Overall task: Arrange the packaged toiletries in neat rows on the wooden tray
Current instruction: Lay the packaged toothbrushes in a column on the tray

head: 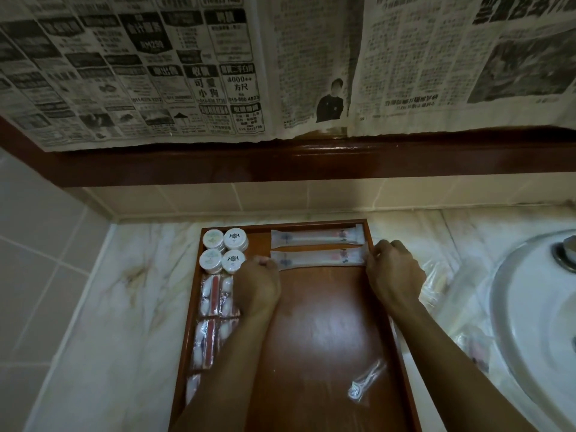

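On the wooden tray (311,322), near its far end, I hold the second long packet (321,258) by both ends, my left hand (258,285) and right hand (394,269) each in a curled grip; another packet (318,237) lies just beyond.

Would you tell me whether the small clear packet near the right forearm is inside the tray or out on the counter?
Inside: the clear packet lies on the wooden tray floor.

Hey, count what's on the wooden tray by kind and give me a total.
Round white tubs: 4
Long toothbrush packets: 2
Flat packets with a red strip: 3, the nearest partly hidden
Small clear packet: 1
Total: 10
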